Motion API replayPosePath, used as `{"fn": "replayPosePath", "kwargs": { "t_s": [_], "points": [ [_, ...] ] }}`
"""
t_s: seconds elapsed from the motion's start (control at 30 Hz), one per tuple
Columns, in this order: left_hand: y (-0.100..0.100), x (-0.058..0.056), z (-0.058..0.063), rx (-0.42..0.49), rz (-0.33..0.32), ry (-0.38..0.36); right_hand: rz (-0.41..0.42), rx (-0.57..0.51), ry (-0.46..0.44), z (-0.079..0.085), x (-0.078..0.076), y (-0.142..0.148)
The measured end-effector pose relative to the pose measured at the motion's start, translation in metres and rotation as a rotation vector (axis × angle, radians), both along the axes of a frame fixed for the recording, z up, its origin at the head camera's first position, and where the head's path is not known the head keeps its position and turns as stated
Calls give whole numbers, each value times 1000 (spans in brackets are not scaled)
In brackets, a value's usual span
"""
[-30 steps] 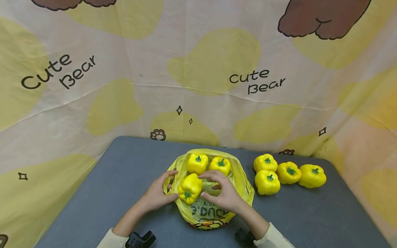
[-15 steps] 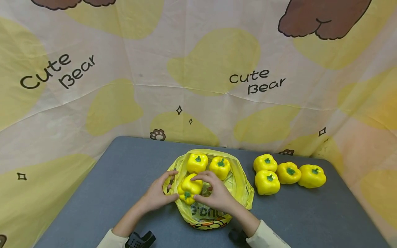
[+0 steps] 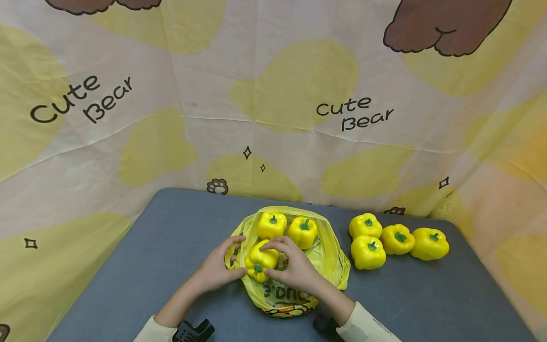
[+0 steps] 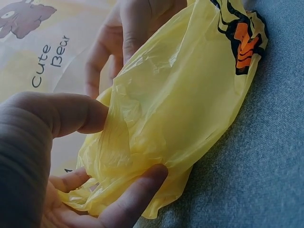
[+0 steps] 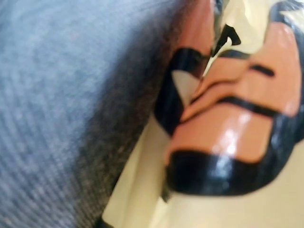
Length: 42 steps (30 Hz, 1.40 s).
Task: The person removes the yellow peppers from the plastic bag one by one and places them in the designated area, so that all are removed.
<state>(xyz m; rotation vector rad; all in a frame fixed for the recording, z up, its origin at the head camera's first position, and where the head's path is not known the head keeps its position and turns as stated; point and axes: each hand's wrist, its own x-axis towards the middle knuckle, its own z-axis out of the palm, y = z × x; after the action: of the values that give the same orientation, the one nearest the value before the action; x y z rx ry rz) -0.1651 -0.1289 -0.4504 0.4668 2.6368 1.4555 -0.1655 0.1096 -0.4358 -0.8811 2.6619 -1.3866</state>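
The yellow bag (image 3: 334, 254) stands with its mouth up on the grey table (image 3: 448, 299). It contains three yellow peppers. The back left pepper (image 3: 271, 225) and the back right pepper (image 3: 304, 233) sit side by side near the far rim, stems up. The front pepper (image 3: 259, 255) lies at the left side of the bag's mouth, tilted so that its green stem faces the person. Dark lettering shows through the bag's interior to the right of it; orange and black print runs along the near edge.

The left hand (image 3: 219, 267) holds the left rim; the left wrist view shows the film passing between its fingers. The right hand (image 3: 295, 268) reaches over the bag with a narrow grip on the front pepper: index finger across the upper part, thumb beside the stem. The right wrist view is blurred and shows only bag print and table surface.

Outside the bag, to its right, four loose peppers (image 3: 368, 252) form a close group on the table.

Relative to one second earlier, the right hand has shifted left, from the pepper's right edge to further over it, and its sleeve (image 3: 365, 323) has followed. The left hand, the bag and all the peppers remain essentially in place.
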Motion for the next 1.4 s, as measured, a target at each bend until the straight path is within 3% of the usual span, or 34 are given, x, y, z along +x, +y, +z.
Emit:
{"fn": "replayPosePath", "kwargs": {
  "t_s": [0.6,1.4],
  "points": [
    [1,-1,1,-7,8,6,-31,-47,-21,-1,-5,-4],
    [-1,0,0,8,6,-19,-199,-173,-20,6,-1,11]
  ]
}}
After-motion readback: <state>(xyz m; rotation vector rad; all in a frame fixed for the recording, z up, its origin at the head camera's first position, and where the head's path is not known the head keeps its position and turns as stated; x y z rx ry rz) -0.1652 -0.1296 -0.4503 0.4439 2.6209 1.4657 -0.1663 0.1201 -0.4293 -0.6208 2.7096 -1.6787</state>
